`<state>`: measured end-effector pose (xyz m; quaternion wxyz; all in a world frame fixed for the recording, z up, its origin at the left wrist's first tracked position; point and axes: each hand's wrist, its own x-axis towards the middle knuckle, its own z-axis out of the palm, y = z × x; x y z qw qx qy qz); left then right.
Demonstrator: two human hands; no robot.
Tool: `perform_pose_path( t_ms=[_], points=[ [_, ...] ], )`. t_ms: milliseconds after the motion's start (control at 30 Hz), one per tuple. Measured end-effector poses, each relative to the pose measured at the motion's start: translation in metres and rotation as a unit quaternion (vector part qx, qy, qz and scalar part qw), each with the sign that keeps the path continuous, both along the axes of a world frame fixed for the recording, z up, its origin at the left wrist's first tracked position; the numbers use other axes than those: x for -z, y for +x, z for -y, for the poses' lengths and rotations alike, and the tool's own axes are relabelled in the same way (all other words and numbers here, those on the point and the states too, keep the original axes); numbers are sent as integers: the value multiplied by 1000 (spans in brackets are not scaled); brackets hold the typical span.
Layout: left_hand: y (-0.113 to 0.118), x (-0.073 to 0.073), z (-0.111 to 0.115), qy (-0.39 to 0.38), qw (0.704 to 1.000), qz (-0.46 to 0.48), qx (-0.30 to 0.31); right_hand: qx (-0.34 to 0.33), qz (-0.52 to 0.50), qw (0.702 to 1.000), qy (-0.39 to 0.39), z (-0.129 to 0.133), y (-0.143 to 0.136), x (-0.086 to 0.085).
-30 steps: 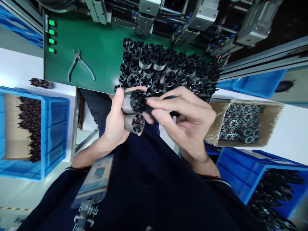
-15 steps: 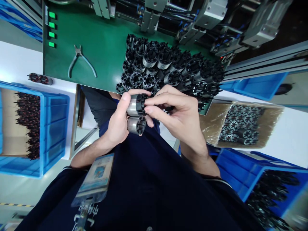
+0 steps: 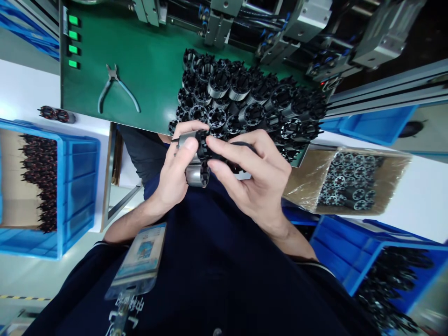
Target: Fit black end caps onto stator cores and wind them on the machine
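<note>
My left hand (image 3: 172, 179) is closed around two motor stator cores, one above the other, in front of my body. The upper stator core (image 3: 189, 135) has a black slotted end piece (image 3: 203, 145) on its right end, and thin black prongs stick out at its left. The lower stator core (image 3: 196, 175) is bare metal outside with a dark slotted inside. My right hand (image 3: 261, 172) is closed, thumb and forefinger against the black end piece. More dark plastic parts (image 3: 241, 145) lie within its curled fingers, partly hidden.
Stacked stators with black ends (image 3: 241, 84) stand on the green table (image 3: 154, 60) beyond my hands. Cutting pliers (image 3: 114, 86) lie at left. Machine cylinders (image 3: 304, 21) line the back. A blue bin (image 3: 79, 182) sits left; a box of cores (image 3: 346, 182) and another blue bin (image 3: 345, 247) are right.
The upper stator core has turned and shifted slightly left in my left hand, its prongs now showing at the left. My right hand has moved slightly, and dark parts now show in its fingers.
</note>
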<state>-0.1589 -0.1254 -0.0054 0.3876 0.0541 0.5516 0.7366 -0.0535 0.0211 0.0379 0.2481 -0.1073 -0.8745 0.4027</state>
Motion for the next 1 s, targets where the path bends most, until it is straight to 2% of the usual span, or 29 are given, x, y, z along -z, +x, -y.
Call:
perform_pose_path(
  t_ms=[100,167,233,333,433,500,533,633,700,800,1000],
  points=[
    [5,-1,0,26,998,-41,-32,19,-49,998,-20,6,-4,11],
    [6,-1,-2,54,997,-51,-19,25,-58,997,-31,9,-5,16],
    [4,-2,-4,73,997,-38,-14,7,-37,999,-35,10,-3,18],
    [-1,-3,-9,85,995,16,-58,-26,5,995,-94,10,5,17],
    [-6,-4,-14,63,993,63,-83,17,52,989,-135,12,13,18],
    [-7,-6,-19,31,992,75,-97,58,66,990,-107,16,11,22],
    [-7,-8,-21,25,991,77,-111,65,40,993,-90,17,8,25],
    [-7,-11,-27,27,986,66,-153,20,-93,993,-72,21,-4,37],
    [-9,-11,-28,27,987,36,-155,-22,-123,990,-65,21,-9,42],
    [-15,-11,-26,13,991,1,-132,-38,-76,994,-67,17,-8,43],
    [-16,-17,-30,53,985,79,-145,-44,1,991,-129,4,3,38]
  ],
)
